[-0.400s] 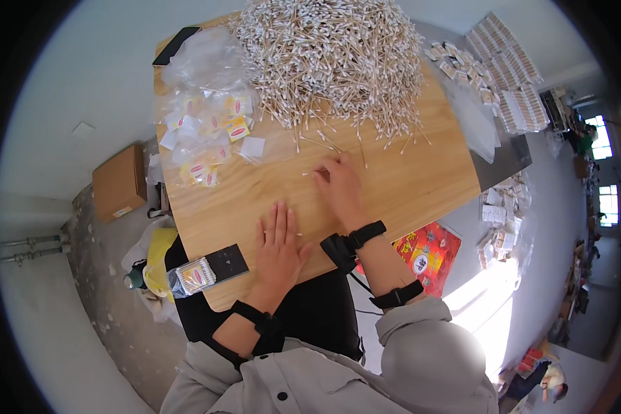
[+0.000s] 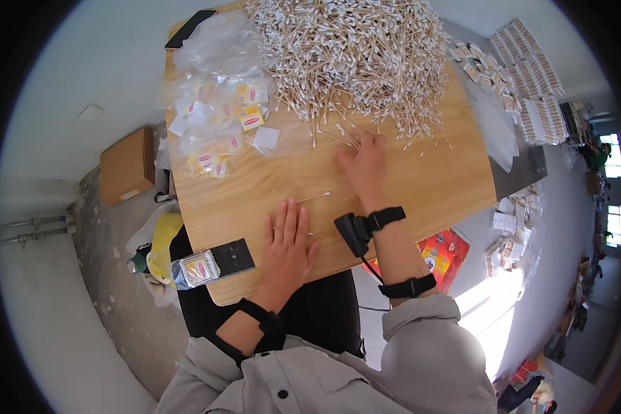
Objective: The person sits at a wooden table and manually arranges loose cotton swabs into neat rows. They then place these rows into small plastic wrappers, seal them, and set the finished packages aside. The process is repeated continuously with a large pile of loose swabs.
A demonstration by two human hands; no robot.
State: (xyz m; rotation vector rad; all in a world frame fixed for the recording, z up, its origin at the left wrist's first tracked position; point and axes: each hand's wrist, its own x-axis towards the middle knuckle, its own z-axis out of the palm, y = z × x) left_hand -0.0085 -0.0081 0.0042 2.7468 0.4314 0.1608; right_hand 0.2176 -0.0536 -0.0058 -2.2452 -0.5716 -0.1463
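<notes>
A large heap of cotton swabs (image 2: pixel 352 62) with white tips and wooden sticks covers the far part of the wooden table (image 2: pixel 421 186). My right hand (image 2: pixel 367 165) is at the heap's near edge, fingers bent together over a few stray swabs; its fingertips are partly hidden. My left hand (image 2: pixel 288 248) lies flat near the front edge, fingers stretched out. White tips show on both sides of its fingers, apparently from a swab beneath them. Just beyond its fingertips lies one loose cotton swab (image 2: pixel 315 198).
Clear plastic bags with yellow-and-white labels (image 2: pixel 217 131) lie at the far left. A filled packet of swabs (image 2: pixel 199 268) rests on a black plate (image 2: pixel 236 256) at the near-left corner. Stacked swab packs (image 2: pixel 528 62) stand beyond the right edge, a cardboard box (image 2: pixel 127 165) left.
My right hand has moved away toward the heap. The swab that stuck out by its fingers now lies near my left fingertips. My left hand stays flat, and the whole view has shifted slightly.
</notes>
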